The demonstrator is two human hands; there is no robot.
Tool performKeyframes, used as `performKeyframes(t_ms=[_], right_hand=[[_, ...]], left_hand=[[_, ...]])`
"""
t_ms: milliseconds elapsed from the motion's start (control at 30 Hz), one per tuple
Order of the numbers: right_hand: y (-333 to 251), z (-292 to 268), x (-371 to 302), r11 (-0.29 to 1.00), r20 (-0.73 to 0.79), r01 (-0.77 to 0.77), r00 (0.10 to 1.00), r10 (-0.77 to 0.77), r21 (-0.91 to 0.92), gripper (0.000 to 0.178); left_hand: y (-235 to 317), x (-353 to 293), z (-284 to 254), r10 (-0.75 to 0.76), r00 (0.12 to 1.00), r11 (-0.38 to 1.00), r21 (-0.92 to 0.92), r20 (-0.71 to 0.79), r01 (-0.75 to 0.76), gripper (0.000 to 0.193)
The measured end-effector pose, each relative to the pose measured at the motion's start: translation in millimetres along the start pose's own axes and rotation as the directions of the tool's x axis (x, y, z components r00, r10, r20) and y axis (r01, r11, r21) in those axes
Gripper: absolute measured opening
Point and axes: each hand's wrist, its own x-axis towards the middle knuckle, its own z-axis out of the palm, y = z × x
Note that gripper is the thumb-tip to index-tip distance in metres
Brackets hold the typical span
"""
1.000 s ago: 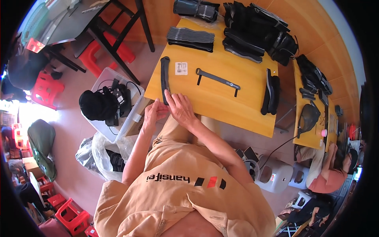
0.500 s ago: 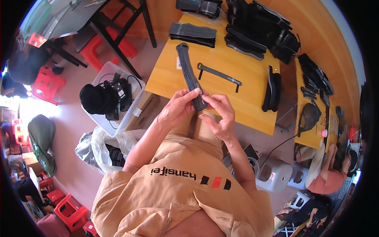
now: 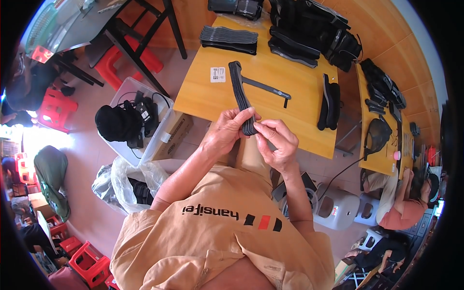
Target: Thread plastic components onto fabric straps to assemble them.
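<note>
A stack of dark grey straps [image 3: 238, 89] is gripped near its lower end by my left hand [image 3: 224, 131], its thumb across the layers. The layered edges face up, and the far end leans out over the table. At the near end of the stack, my right hand [image 3: 280, 145] pinches with thumb and index finger, the other fingers curled loosely. Beyond the stack, a single grey strap [image 3: 266, 87] with a small round mark lies on the yellow table [image 3: 198, 96]. Its left end is hidden behind the held stack.
Piles of grey and black straps [image 3: 229, 36] lie at the table's far edge, beside black padded gear [image 3: 314, 24]. Black pads [image 3: 329, 102] lie at the right. A clear bin [image 3: 166, 123] with black items stands left. A person in a red top [image 3: 403, 212] sits far right.
The held stack has turned so its layered edges show, and it now covers the left end of the strap on the table. My right fingers have closed in on its near end.
</note>
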Motion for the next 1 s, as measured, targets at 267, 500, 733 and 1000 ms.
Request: performKeyframes(t_ms=[267,500,733,1000], right_hand=[[4,-3,3,0.977,0.056,0.173,0.984,-0.167,-0.124,0.030],[4,-5,0,0.967,0.158,0.208,0.970,-0.185,-0.145,0.038],[7,-2,-1,0.988,0.094,0.102,0.991,-0.091,-0.117,0.029],[6,5,-3,0.966,0.036,0.104,0.995,-0.098,-0.237,0.026]], left_hand=[[-5,0,0,0.000,0.999,1.000,-0.016,-0.037,0.000,0.025],[-7,0,0,-0.017,0.998,1.000,-0.008,-0.060,0.017,0.024],[-8,2,2,-0.030,0.999,0.999,0.030,-0.044,0.032,0.027],[3,-6,7,-0.072,0.997,0.997,-0.029,0.031,0.073,0.033]])
